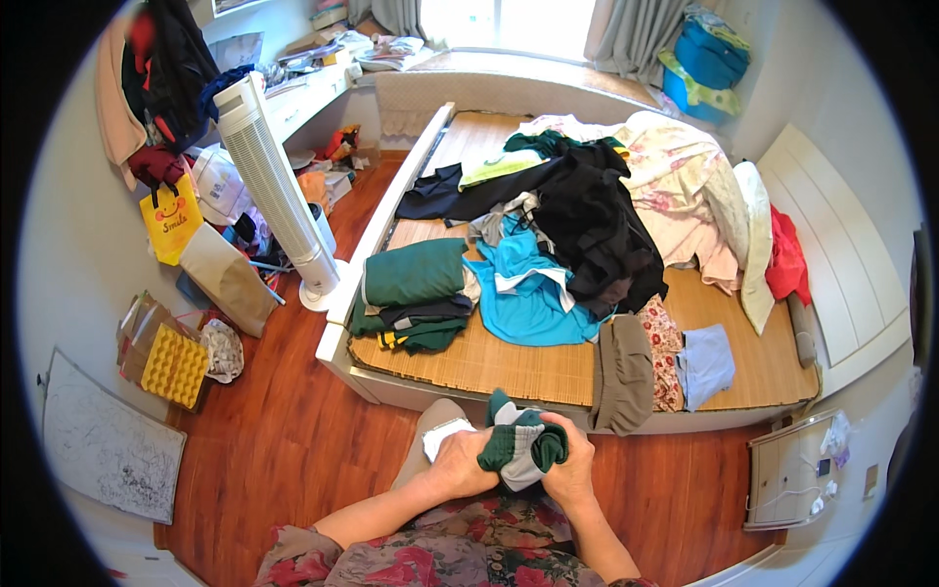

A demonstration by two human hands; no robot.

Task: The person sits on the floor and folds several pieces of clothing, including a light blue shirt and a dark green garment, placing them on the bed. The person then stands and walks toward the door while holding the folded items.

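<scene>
Green-grey garment (521,453) — between both grips (460,465) (571,465)

Before me stands a wide bed (383,235) with a pale frame, a woven tan mat (533,372) over its base and a white panelled headboard (831,259) along the right. A reddish-brown wooden floor (293,421) runs around it. Beyond its far side, a bright window (518,24) lets in daylight, with grey curtains (636,39) at both edges and a ledge (528,68) below. To my left, a white tower fan (279,181) rises beside the bed, a white table (311,103) behind it. A scribbled whiteboard (112,440) stands against the pale left wall (88,254); a low cabinet (778,484) sits to my right.
</scene>
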